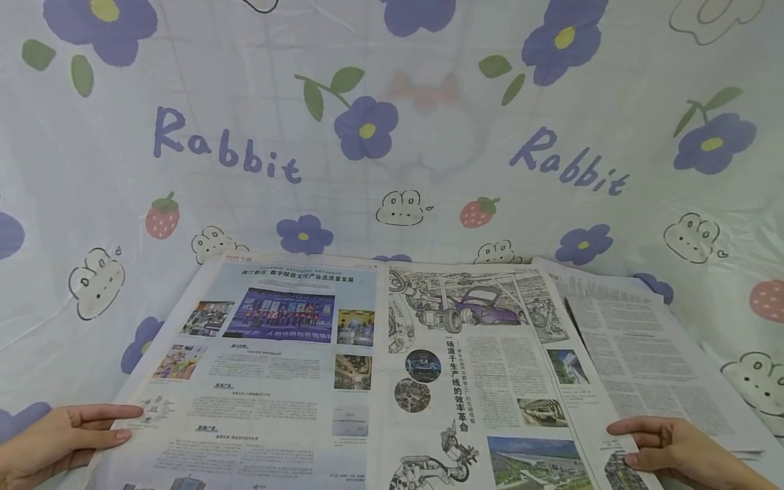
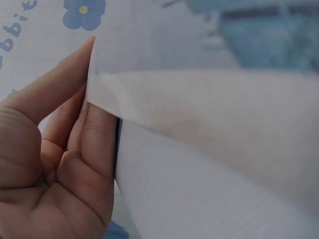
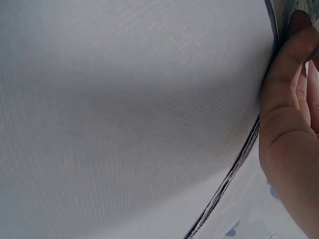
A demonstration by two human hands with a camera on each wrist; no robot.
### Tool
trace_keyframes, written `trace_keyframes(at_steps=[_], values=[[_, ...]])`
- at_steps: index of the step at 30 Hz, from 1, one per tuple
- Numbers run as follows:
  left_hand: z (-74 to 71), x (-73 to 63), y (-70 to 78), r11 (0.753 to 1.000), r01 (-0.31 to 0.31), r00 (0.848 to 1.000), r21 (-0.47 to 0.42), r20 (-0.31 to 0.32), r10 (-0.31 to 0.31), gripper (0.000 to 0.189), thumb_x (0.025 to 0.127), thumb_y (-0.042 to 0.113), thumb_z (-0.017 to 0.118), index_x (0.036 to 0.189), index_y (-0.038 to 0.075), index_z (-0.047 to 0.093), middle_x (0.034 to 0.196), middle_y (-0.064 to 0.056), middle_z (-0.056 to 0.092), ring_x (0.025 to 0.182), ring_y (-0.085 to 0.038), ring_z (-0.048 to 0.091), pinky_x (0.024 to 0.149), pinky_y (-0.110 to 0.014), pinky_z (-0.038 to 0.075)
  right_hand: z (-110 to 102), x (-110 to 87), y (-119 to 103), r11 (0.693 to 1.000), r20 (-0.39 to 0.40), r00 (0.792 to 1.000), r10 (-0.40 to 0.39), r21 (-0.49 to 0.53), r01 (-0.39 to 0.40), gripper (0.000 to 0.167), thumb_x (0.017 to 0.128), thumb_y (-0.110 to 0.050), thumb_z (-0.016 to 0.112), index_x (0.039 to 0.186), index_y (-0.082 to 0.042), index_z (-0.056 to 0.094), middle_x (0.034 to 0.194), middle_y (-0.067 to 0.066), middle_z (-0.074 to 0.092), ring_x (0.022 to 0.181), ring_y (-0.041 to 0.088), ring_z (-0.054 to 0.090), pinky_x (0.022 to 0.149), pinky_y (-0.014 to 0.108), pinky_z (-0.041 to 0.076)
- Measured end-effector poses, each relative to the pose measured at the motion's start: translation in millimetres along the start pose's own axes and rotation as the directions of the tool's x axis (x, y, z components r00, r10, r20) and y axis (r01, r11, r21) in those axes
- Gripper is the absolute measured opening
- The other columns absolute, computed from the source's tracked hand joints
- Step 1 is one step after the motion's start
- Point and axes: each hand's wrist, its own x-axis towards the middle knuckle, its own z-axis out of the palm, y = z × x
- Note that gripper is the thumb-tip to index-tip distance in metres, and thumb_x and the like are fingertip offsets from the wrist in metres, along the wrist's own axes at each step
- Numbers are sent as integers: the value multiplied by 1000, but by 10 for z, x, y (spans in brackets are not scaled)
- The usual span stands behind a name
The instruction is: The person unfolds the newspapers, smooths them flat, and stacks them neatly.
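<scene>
An opened newspaper spreads across the lower part of the head view, with colour photos on its left page and a purple car drawing on its right page. My left hand pinches the left edge between thumb and fingers. The left wrist view shows that hand close up, with the newspaper's edge at its fingertips. On the opposite side, my right hand pinches the right edge. In the right wrist view, the hand is beside the layered edges of the newspaper.
More printed sheets lie to the right, partly under the open newspaper. A pale cloth with purple flowers, strawberries, rabbit faces and the word "Rabbit" covers the surface and rises behind it.
</scene>
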Motion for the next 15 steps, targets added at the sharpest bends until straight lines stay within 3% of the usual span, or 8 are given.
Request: trace_keyframes(at_steps=[3,7,11,14,15], values=[[7,-2,5,1000,-4,1000,0,3,4,26,97,-3,58,118,4,72,116,-14,67,105,-30,65,92,-48,48,7,-11,3,1000,-18,1000,6,1,-6,31,101,3,49,124,-9,66,86,5,66,61,8,52,56,24,40],[6,0,5,1000,-10,1000,-7,15,10,26,97,-3,58,118,5,72,115,-13,67,106,-30,65,92,-48,49,12,-17,5,1000,-45,999,10,-12,-10,30,100,2,51,123,-8,67,84,5,65,58,8,46,54,24,35],[1,5,-1,1000,-15,999,-12,31,15,27,97,-3,57,118,6,72,116,-15,67,106,-31,65,92,-47,49,15,-18,-3,1000,-17,1000,13,22,-12,31,101,3,49,126,-7,65,102,17,68,82,21,66,75,27,53],[-1,10,-2,1000,-16,999,-12,34,17,27,98,-3,57,119,6,71,116,-16,67,106,-31,65,92,-47,49,19,-18,-4,998,5,1000,13,57,-13,32,101,4,47,127,-5,64,117,22,65,108,31,64,91,37,51],[0,11,-1,1000,-16,999,-12,32,16,27,98,-3,57,119,6,71,116,-16,67,106,-31,65,92,-47,49,19,-23,-3,998,3,1000,16,58,-16,32,101,4,47,126,-5,64,114,21,66,105,30,65,89,35,52]])
